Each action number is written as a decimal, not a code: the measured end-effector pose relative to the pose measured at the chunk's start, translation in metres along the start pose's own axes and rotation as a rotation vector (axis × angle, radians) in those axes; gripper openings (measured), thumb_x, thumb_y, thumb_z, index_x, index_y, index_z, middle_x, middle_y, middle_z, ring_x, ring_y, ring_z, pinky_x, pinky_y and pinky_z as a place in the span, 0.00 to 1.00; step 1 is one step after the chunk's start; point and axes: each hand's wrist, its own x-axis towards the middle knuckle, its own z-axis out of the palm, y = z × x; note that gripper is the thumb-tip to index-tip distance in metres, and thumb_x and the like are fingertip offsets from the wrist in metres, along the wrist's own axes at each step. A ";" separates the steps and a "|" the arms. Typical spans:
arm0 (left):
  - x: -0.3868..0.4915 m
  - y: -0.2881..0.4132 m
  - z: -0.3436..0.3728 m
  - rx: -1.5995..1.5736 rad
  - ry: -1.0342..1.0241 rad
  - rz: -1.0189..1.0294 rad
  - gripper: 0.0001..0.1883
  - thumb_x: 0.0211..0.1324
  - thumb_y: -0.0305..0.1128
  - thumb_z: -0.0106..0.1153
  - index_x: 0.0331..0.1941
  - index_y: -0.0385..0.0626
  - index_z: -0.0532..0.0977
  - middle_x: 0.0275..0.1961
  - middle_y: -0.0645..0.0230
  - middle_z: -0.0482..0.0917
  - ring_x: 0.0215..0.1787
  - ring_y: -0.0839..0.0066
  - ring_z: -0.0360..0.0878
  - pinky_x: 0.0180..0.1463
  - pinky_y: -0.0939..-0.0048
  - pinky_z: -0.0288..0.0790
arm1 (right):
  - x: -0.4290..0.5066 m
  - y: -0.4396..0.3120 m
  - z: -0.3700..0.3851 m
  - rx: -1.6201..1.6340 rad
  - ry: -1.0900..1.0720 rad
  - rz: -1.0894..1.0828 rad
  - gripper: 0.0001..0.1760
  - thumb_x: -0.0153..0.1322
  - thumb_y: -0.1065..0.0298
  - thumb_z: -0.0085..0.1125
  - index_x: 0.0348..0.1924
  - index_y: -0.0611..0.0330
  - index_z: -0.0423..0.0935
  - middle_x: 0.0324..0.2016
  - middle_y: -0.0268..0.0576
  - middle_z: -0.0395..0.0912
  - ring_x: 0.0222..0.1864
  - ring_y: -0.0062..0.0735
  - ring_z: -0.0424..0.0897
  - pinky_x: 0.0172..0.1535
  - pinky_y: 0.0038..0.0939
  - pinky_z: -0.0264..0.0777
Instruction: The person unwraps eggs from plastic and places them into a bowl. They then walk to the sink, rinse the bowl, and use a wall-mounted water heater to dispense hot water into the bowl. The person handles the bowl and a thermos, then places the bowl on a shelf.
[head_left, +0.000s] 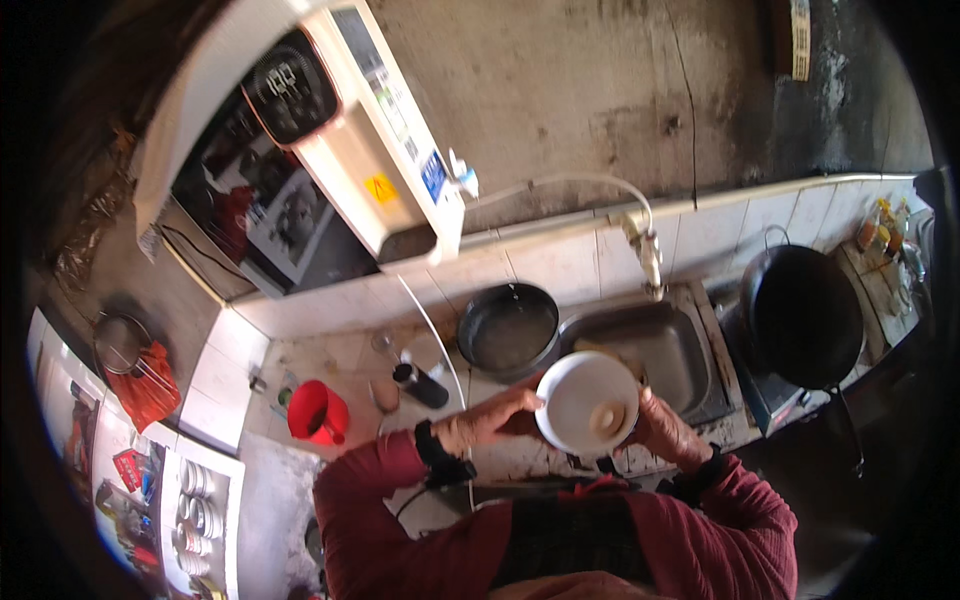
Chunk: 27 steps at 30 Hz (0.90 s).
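Between both hands I hold a white bowl (566, 401), tipped so that its inside faces me. A little brownish liquid lies low in it, with a bright reflection. My left hand (506, 416) grips the bowl's left side, fingers partly hidden behind it. On the opposite rim rests the thumb of my right hand (664, 427), its other fingers mostly out of sight underneath. The bowl is above the counter's front edge, just before the stainless steel sink (675, 352). Something yellowish in the sink is partly covered by the bowl. A dark round pan (508, 330) stands left of the sink.
A metal faucet (649, 259) is over the sink. Right of it, a black wok (806, 315) sits on a stove (776, 401). Leftward on the counter are a dark cylindrical container (421, 385) and a red plastic jug (318, 412). A water dispenser (360, 157) is mounted on the wall.
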 end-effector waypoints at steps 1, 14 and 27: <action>0.007 -0.001 0.000 0.314 -0.114 0.212 0.36 0.66 0.40 0.53 0.75 0.49 0.54 0.71 0.63 0.64 0.70 0.70 0.67 0.67 0.59 0.68 | -0.004 0.003 -0.002 0.039 0.054 0.080 0.44 0.77 0.33 0.43 0.76 0.54 0.48 0.61 0.45 0.69 0.57 0.36 0.76 0.45 0.35 0.80; 0.046 0.133 -0.024 1.431 0.748 0.882 0.35 0.65 0.34 0.61 0.71 0.36 0.58 0.59 0.47 0.75 0.39 0.70 0.84 0.37 0.69 0.79 | -0.030 0.028 -0.055 -0.324 0.261 -0.258 0.37 0.68 0.83 0.63 0.66 0.49 0.60 0.57 0.56 0.70 0.55 0.52 0.77 0.49 0.44 0.80; 0.099 0.240 -0.075 1.744 1.422 0.433 0.13 0.61 0.23 0.49 0.47 0.28 0.71 0.39 0.37 0.82 0.45 0.42 0.83 0.50 0.49 0.77 | -0.051 0.017 -0.073 0.070 0.339 -0.027 0.37 0.74 0.52 0.52 0.72 0.60 0.55 0.55 0.47 0.72 0.49 0.36 0.79 0.43 0.33 0.78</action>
